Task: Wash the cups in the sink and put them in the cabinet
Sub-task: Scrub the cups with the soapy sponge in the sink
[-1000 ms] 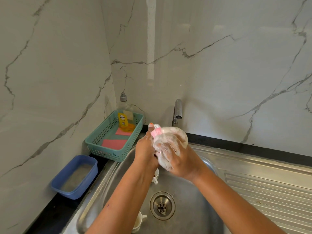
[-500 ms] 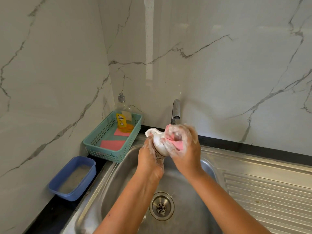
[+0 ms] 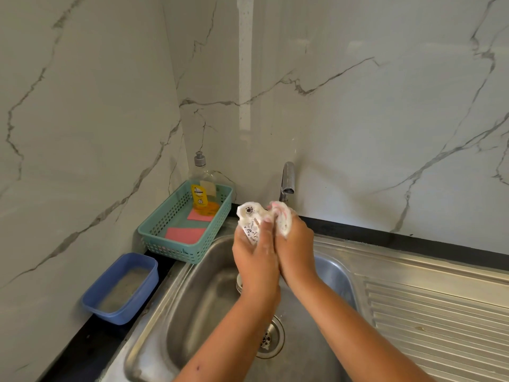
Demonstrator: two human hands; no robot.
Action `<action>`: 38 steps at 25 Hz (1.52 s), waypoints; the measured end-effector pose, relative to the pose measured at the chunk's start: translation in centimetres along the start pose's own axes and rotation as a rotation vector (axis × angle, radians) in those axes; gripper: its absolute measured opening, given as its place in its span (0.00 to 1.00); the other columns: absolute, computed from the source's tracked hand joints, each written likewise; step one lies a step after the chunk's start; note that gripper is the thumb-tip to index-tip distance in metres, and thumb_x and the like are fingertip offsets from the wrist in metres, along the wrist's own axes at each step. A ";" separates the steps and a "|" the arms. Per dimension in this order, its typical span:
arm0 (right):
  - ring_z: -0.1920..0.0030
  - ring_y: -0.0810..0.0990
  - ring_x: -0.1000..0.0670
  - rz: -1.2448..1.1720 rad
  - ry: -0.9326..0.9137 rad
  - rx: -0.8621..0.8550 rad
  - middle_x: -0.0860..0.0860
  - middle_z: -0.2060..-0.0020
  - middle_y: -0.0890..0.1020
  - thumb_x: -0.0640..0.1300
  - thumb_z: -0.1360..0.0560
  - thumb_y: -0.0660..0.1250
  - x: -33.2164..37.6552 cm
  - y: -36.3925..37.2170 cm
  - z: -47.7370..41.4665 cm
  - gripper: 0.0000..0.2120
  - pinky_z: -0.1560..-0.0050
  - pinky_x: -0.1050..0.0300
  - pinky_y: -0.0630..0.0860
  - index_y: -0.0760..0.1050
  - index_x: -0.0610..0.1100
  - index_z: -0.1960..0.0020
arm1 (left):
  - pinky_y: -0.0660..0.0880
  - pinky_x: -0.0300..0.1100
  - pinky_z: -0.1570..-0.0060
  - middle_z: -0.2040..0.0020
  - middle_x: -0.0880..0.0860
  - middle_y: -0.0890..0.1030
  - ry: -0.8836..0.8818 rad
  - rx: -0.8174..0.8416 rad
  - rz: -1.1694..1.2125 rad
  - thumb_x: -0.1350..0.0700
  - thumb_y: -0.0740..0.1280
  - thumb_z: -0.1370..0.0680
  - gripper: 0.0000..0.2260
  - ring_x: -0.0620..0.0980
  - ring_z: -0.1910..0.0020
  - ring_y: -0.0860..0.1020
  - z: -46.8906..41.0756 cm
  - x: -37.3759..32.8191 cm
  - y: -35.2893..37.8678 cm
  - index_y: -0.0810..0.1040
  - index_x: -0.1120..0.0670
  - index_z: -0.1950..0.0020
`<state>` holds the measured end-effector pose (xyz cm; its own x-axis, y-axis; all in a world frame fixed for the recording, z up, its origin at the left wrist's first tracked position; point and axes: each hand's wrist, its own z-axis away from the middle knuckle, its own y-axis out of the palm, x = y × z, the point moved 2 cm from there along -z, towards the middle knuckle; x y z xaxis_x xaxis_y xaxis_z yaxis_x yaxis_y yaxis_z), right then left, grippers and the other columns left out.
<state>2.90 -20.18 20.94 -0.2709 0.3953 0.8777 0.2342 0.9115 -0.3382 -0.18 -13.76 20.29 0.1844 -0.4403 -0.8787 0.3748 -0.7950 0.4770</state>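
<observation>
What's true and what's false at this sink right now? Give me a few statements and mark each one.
1. The left hand holds a white patterned cup above the sink. True.
2. The right hand is empty. False: it grips a soapy pink sponge against the cup.
3. The yellow soap bottle stands in the blue tub. False: it stands in the teal basket.
4. The blue tub sits on the counter to the left of the sink. True.
</observation>
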 end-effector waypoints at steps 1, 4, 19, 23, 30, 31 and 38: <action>0.51 0.78 0.56 0.011 -0.005 -0.032 0.48 0.49 0.83 0.42 0.22 0.64 -0.2 -0.2 -0.1 0.12 0.60 0.84 0.64 0.77 0.43 0.40 | 0.77 0.57 0.45 0.49 0.58 0.84 0.060 0.027 -0.031 0.58 0.66 0.21 0.09 0.56 0.49 0.83 0.2 0.4 -0.2 0.76 0.59 0.42; 0.52 0.81 0.56 -0.020 -0.126 -0.155 0.53 0.52 0.83 0.35 0.26 0.68 -0.3 -0.8 0.2 0.11 0.54 0.82 0.67 0.81 0.42 0.44 | 0.77 0.53 0.44 0.47 0.55 0.83 0.132 0.063 -0.123 0.57 0.66 0.21 0.11 0.52 0.46 0.82 -0.1 0.7 -0.6 0.75 0.56 0.39; 0.86 0.64 0.56 -0.717 0.849 0.450 0.51 0.82 0.69 0.48 0.21 0.50 -0.2 -2.6 -0.7 0.26 0.78 0.73 0.54 0.71 0.46 0.76 | 0.61 0.36 0.60 0.65 0.45 0.69 1.106 0.462 -1.037 0.51 0.59 0.22 0.07 0.46 0.63 0.69 -1.6 -0.8 -1.5 0.68 0.51 0.58; 0.71 0.73 0.56 -0.236 0.305 0.044 0.48 0.63 0.78 0.51 0.24 0.52 -2.3 -2.3 -1.6 0.15 0.72 0.68 0.68 0.75 0.46 0.55 | 0.75 0.39 0.47 0.49 0.46 0.82 0.224 0.733 -0.510 0.54 0.65 0.28 0.15 0.45 0.47 0.79 -1.1 -0.4 -1.8 0.77 0.53 0.42; 0.51 0.73 0.49 0.281 -0.788 -0.003 0.42 0.53 0.77 0.45 0.26 0.57 -4.4 -2.2 -0.5 0.13 0.49 0.58 0.71 0.68 0.41 0.44 | 0.76 0.44 0.58 0.63 0.53 0.82 -0.230 0.236 -0.115 0.55 0.61 0.19 0.12 0.52 0.59 0.80 -0.8 -0.2 -1.1 0.79 0.61 0.54; 0.53 0.74 0.50 0.206 -0.702 0.024 0.44 0.54 0.78 0.50 0.24 0.57 -4.3 -1.7 -0.1 0.13 0.52 0.59 0.72 0.69 0.42 0.46 | 0.74 0.45 0.62 0.67 0.55 0.79 -0.146 0.128 -0.177 0.52 0.61 0.19 0.16 0.52 0.64 0.78 -0.5 0.2 -0.9 0.76 0.61 0.60; 0.77 0.76 0.51 -0.856 0.867 0.359 0.47 0.73 0.77 0.49 0.20 0.54 -1.2 -0.3 1.5 0.18 0.77 0.63 0.71 0.77 0.40 0.59 | 0.66 0.40 0.58 0.69 0.46 0.70 1.242 0.299 -0.967 0.42 0.56 0.19 0.17 0.44 0.66 0.68 -1.9 -0.4 -3.0 0.65 0.50 0.65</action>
<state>1.70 -20.76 19.49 0.5194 -0.4134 0.7479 -0.0144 0.8708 0.4914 0.35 -10.36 19.15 0.6400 0.7310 -0.2368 0.6285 -0.6753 -0.3861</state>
